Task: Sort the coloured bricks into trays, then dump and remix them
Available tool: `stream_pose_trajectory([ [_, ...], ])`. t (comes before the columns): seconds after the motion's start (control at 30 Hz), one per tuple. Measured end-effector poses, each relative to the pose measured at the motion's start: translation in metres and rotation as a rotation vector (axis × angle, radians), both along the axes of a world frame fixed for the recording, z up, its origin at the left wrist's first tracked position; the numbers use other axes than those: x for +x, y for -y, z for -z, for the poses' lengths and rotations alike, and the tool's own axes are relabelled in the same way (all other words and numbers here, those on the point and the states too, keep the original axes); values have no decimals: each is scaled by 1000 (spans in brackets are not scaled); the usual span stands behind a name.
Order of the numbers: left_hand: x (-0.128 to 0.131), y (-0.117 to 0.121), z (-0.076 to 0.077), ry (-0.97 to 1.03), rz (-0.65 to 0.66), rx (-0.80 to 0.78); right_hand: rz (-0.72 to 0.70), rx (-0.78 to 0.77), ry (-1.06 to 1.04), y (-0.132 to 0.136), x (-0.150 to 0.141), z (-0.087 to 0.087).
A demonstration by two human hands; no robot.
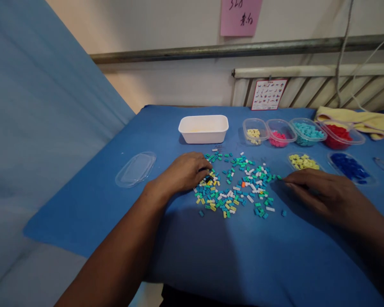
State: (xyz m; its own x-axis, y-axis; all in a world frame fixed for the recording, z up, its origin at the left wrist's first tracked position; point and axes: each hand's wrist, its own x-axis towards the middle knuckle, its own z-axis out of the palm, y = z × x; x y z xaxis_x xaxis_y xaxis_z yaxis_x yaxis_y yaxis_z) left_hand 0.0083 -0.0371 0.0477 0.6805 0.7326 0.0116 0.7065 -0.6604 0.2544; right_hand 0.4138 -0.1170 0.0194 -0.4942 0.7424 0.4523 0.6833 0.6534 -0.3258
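Note:
Small building bricks [232, 194] in green, teal, white and yellow, with a few orange ones, lie loosely spread on the blue tablecloth. My left hand [188, 170] reaches over the left edge of this spread, fingers curled down among the bricks. Whatever is between those fingers is hidden. At the right side, my right hand [323, 192] has its thumb and forefinger pressed together. A small green brick [279, 177] shows at their tips.
Behind the bricks stands a white tub [204, 130]. Clear containers of sorted pieces, including a pink-filled one [280, 135] and a blue-filled one [350, 167], line the right. A clear lid [136, 169] lies left; a yellow cloth [355, 119] lies back right.

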Motion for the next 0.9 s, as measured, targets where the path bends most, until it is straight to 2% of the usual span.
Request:
stream_pose_trajectory([
  [0.13,1,0,2,-6,-25,15,-53,-5,-11,1,-3,6],
  [0.3,5,2,0,-24,-56,19,-50,-57,-7,1,-4,11],
  [0.53,6,3,0,-4,75,37,-55,-64,-23,2,-2,11],
  [0.9,11,7,0,50,141,-13,-81,-44,-25,4,-8,9],
])
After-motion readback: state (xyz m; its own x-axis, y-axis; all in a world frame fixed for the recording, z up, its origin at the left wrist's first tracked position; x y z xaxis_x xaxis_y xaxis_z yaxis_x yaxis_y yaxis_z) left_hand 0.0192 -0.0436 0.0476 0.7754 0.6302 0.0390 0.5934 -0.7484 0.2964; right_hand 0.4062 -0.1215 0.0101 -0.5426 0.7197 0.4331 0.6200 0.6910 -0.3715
